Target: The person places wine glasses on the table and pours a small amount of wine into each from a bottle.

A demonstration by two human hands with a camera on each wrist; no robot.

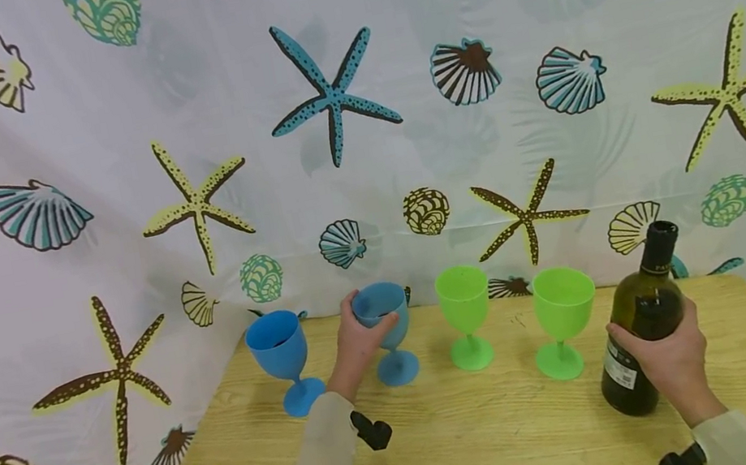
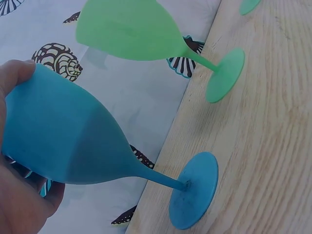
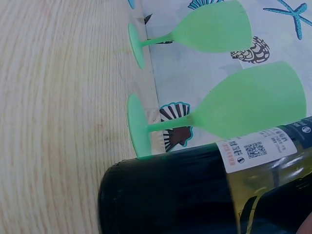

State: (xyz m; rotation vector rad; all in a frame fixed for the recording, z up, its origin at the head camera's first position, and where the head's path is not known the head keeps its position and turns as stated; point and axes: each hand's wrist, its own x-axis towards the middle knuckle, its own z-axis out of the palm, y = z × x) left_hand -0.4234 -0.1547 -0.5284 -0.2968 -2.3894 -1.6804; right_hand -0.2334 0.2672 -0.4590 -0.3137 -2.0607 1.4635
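Observation:
My left hand (image 1: 356, 350) grips the bowl of a blue plastic goblet (image 2: 73, 131), its fingers round the far side and its thumb near the rim. This goblet stands upright, with its round foot on the wooden table (image 1: 467, 439). My right hand (image 1: 672, 363) holds a dark green wine bottle (image 1: 645, 310) round its body. The bottle's neck is up and its mouth uncovered; a white label (image 3: 256, 148) shows on its side. Just left of the bottle stands a light green goblet (image 1: 564, 303), which the bottle partly overlaps in the right wrist view.
Another blue goblet (image 1: 279, 351), with something dark inside, stands at the far left. A second green goblet (image 1: 465, 303) stands between the held blue one and the green one by the bottle. Behind the table hangs a white cloth (image 1: 407, 169) printed with shells and starfish.

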